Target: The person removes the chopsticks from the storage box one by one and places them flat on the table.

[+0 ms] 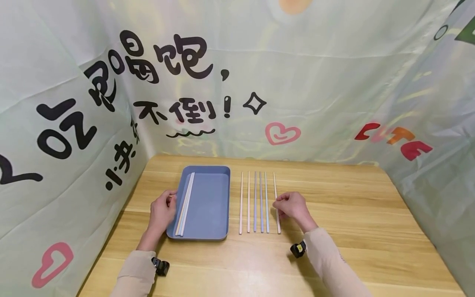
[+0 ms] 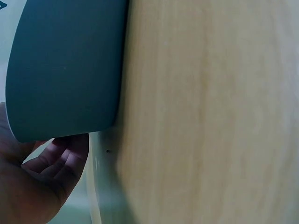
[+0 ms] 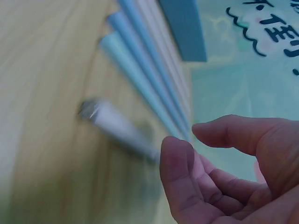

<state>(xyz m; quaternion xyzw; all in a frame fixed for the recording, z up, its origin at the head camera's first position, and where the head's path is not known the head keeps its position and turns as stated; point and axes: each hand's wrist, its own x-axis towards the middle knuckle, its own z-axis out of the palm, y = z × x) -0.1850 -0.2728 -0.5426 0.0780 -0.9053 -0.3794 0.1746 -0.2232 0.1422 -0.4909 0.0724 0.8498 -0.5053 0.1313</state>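
Note:
In the head view my left hand [image 1: 163, 210] holds the left rim of a blue-grey tray [image 1: 209, 198], fingers curled at its edge. The left wrist view shows these fingers [image 2: 70, 158] partly hidden behind the tray's wall. Several pale chopsticks [image 1: 185, 204] lie bunched along the tray's left side. My right hand [image 1: 293, 205] is over the rightmost chopstick [image 1: 278, 225], a pale pink one, its fingertips overlapping the shaft. In the right wrist view a gap shows between thumb and forefinger, and the chopstick [image 3: 124, 133] runs behind the forefinger.
Right of the tray, several chopsticks stand apart in a row: two pink [image 1: 248, 202], two violet-blue [image 1: 261, 202] and a light blue one [image 1: 266, 202]. All lie lengthwise on the wooden table [image 1: 345, 231]. Printed cloth walls [image 1: 326, 95] enclose the table's back and sides.

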